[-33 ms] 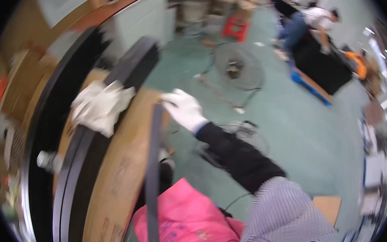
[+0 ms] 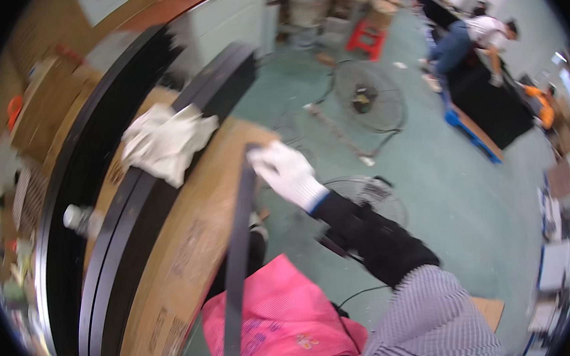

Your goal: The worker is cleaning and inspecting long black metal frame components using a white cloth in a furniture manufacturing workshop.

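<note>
black strip (image 2: pixel 238 262) runs down from the gloved right hand (image 2: pixel 284 171) — fingers clamped on its top end

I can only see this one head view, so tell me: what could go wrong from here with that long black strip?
The right hand grips only the top end of the long black strip, so its free length may swing or slip. The crumpled white cloth sits loose on the stacked black strips and could slide off. Wire fan guards on the floor nearby could snag feet.
</note>
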`<state>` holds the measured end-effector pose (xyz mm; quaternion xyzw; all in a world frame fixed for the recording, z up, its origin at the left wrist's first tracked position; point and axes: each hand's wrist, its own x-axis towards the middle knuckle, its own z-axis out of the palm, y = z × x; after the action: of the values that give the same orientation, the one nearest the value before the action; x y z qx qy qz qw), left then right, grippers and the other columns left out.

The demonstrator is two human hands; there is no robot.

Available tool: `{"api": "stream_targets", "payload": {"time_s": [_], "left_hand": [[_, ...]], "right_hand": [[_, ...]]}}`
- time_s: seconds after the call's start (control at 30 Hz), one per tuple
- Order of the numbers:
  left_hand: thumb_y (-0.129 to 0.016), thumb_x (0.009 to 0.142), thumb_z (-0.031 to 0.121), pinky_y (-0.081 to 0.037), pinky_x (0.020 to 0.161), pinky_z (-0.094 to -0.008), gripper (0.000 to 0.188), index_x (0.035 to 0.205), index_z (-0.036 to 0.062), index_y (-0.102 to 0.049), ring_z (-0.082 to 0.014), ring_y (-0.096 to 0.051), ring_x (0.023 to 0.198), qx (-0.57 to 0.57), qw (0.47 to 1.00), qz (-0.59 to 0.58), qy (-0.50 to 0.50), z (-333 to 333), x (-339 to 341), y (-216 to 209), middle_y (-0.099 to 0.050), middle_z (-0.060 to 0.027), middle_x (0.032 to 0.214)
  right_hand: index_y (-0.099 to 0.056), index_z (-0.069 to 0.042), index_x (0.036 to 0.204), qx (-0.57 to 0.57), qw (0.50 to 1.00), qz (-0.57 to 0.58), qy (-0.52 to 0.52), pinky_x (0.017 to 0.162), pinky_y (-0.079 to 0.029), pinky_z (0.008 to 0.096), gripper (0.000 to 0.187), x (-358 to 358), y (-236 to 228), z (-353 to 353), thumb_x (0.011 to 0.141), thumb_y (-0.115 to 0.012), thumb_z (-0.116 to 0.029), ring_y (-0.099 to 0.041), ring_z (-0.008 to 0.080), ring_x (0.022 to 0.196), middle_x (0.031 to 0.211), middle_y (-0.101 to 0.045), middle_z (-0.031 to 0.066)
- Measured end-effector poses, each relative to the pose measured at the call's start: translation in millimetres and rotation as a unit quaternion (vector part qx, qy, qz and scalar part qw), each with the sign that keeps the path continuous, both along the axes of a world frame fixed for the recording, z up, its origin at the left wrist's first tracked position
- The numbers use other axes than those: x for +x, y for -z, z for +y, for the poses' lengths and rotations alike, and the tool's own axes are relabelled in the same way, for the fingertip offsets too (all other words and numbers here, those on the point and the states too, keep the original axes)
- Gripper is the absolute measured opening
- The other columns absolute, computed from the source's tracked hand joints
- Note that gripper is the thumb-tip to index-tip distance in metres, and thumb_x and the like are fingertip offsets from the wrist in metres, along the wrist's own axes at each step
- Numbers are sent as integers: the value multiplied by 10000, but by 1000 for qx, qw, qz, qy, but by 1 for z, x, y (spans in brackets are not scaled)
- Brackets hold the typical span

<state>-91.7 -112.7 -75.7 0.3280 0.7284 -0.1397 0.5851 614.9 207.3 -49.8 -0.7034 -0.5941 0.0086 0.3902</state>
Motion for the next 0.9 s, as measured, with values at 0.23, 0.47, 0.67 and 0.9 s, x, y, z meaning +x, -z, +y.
{"api": "stream_targets", "payload": {"time_s": [0.23,0.47,0.67,0.9], "left_hand": [[-604,1060,389,-384,533,-319,331,956,88,-697,-125,-485,565,-9,1000,-21,-21,-35,-20,-10,-569,36,669],[-550,1087,369,-502,721,-341,371,1100,20,-675,-201,-634,804,-31,999,-19,30,-30,-36,-2,-695,-79,879],[-604,1066,391,-494,756,-371,356,1126,42,-641,-212,-610,853,-17,997,22,77,-25,-4,-9,-667,-87,938],[-631,1048,421,-478,827,-371,387,1131,43,-627,-223,-593,941,156,922,-21,352,-51,-63,48,-652,-90,986]], "right_hand": [[-698,-165,1027,-16,954,-88,-287,639,-544,374,195,-82,-3,-72,833,-696,-151,-649,243,780,791,-556,57],[-758,-145,1106,-78,991,-64,87,831,-550,433,210,57,5,54,938,-647,-203,-679,318,951,981,-670,112],[-697,-204,1030,-92,935,-66,-337,651,-552,398,138,-84,-11,-49,894,-676,-221,-644,273,802,798,-549,54],[-765,-184,1067,-85,990,-111,13,804,-552,439,213,54,-9,43,929,-608,-228,-680,325,925,926,-662,106]]}}
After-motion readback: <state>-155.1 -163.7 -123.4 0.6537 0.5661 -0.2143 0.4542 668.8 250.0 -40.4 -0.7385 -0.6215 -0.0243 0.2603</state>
